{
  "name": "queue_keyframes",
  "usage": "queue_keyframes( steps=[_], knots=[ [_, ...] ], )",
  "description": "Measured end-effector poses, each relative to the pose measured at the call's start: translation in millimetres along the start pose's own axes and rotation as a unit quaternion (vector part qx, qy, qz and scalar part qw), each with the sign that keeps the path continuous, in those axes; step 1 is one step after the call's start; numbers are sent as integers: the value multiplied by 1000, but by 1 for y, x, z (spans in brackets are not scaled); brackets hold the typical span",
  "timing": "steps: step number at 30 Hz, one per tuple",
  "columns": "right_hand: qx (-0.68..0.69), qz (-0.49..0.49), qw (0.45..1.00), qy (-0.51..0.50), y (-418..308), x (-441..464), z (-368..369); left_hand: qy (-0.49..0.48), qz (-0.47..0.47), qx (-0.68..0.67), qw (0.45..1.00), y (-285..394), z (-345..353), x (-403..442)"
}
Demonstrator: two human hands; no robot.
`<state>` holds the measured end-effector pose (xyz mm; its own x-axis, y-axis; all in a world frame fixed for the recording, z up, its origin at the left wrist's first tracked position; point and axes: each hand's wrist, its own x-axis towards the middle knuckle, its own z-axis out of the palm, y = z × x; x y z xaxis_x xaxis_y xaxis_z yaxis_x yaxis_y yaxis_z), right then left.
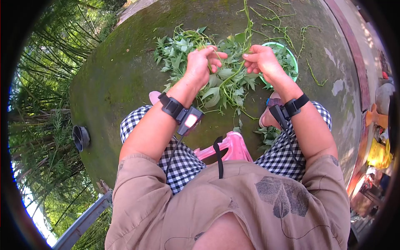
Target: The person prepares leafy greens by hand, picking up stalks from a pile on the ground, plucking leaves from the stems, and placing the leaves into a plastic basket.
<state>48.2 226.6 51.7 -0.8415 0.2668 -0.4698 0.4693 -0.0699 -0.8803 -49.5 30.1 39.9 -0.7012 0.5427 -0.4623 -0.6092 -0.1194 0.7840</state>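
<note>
My right hand pinches a long green vine between thumb and fingertips. The vine runs up past the top edge and down over the leaf pile. My left hand is to the left of it, fingers curled around thin leaf stems; part of its grip is hidden. Under both hands spreads a heap of cut leafy vines. A green-rimmed basket with leaves in it stands just beyond my right hand, partly covered by it.
Bare vine stalks are scattered on the mossy concrete ground at the upper right. A pink plastic stool is between my knees. A dark pot sits at the left edge near bamboo. A yellow bag lies far right.
</note>
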Motion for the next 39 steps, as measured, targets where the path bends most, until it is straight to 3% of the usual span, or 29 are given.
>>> queue_keyframes(
  steps=[9,11,13,15,17,22,25,29,32,36,39],
  knots=[
    [44,61,995,64,22,6,-39,-41,92,-155,983,56,-57,8],
    [78,78,993,51,25,6,-42,-39,132,-83,987,68,-65,5],
    [101,96,990,28,26,9,-43,39,132,35,990,68,-40,-7],
    [126,107,986,7,24,11,-39,41,156,245,956,45,-9,-16],
    [143,125,982,-6,18,10,-29,-64,185,315,929,3,-3,-7],
    [162,131,977,-37,-3,7,-10,-88,70,378,919,-26,14,-13],
    [163,119,979,-30,-4,8,-4,-95,87,368,921,-29,19,-12],
    [141,111,984,-15,-7,5,3,-65,174,455,871,-27,23,-16],
    [147,96,984,-29,-11,2,5,-16,248,449,858,-34,22,-12],
    [148,76,986,-28,-10,0,9,15,75,198,977,-38,18,-10],
    [159,55,986,-14,-7,-2,12,22,-43,51,998,-21,21,-15]
  ],
)
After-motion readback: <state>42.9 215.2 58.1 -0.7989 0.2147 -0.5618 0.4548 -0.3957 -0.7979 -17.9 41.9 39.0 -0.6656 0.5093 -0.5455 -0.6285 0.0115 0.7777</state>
